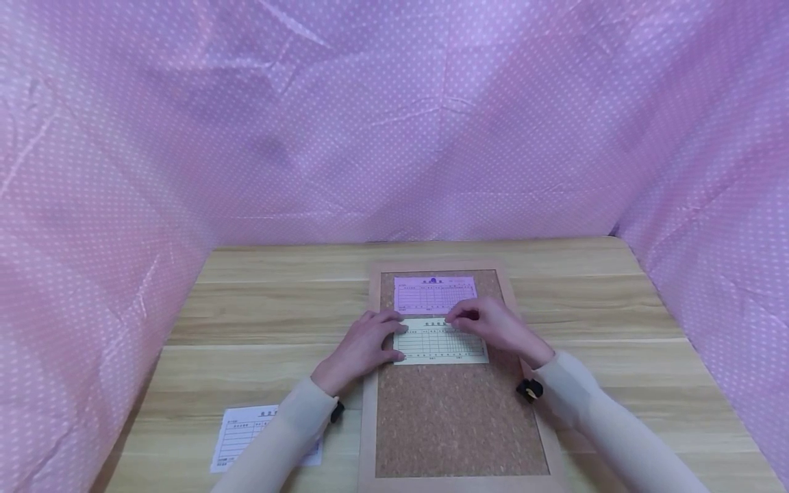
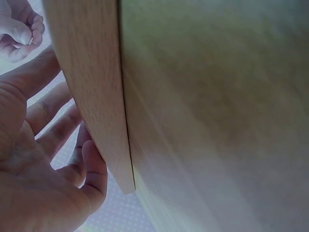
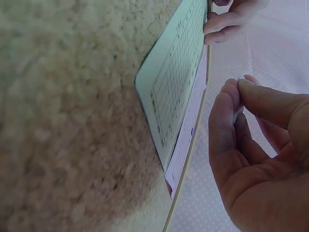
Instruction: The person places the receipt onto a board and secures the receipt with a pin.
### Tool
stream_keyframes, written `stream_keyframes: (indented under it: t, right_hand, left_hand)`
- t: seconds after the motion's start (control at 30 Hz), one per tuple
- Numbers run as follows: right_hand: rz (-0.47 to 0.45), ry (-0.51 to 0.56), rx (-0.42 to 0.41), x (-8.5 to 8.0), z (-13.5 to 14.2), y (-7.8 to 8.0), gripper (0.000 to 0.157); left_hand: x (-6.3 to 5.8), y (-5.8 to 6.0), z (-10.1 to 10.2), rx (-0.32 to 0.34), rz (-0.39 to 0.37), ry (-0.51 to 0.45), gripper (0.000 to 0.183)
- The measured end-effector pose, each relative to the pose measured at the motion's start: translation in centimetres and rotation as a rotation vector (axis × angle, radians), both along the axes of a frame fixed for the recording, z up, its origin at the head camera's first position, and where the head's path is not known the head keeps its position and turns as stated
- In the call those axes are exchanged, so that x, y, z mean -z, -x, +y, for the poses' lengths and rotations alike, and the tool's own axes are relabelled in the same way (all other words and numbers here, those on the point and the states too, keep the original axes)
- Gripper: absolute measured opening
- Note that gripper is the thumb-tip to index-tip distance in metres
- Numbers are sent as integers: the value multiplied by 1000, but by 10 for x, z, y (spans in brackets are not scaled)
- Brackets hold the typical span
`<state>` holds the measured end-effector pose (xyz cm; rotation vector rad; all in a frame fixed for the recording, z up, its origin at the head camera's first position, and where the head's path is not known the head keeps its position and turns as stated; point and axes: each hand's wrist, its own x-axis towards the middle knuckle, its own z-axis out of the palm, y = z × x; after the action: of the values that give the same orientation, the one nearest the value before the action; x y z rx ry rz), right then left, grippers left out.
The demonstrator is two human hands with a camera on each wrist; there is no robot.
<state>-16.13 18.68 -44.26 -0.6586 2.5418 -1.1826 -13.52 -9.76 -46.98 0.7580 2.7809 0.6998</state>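
A pale yellow-green printed slip (image 1: 440,346) lies on a wood-framed corkboard (image 1: 459,424). My left hand (image 1: 364,346) rests at the slip's left edge, thumb near the lower corner and fingertips near the upper one. Over the slip's top edge, my right hand (image 1: 496,329) pinches a small pale push pin (image 2: 33,41) between thumb and index finger, raised off the paper in the right wrist view. Just above that slip is a pink-purple printed slip (image 1: 425,298), with a purple push pin (image 1: 433,280) at its top middle. The right hand covers part of both slips.
A white printed slip (image 1: 243,435) lies on the wooden table (image 1: 277,308) left of the board, partly under the left forearm. Pink dotted cloth (image 1: 394,137) hangs behind the table and along its sides.
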Motion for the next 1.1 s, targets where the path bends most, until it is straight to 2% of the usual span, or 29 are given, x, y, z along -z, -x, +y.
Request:
stream_keyframes:
  t: [0.43,0.77,1.1]
  right_hand:
    - [-69,-29,6,4,-12,15,13]
    - [-146,-34,15,16,-18,21,12]
    - [-175,-68,34,12,-22,27,8]
  left_hand:
    - [-2,2,1,-7,-15,9,52]
    - [2,-2,0,3,-28,16,52]
    - [2,1,0,-3,-13,8,52]
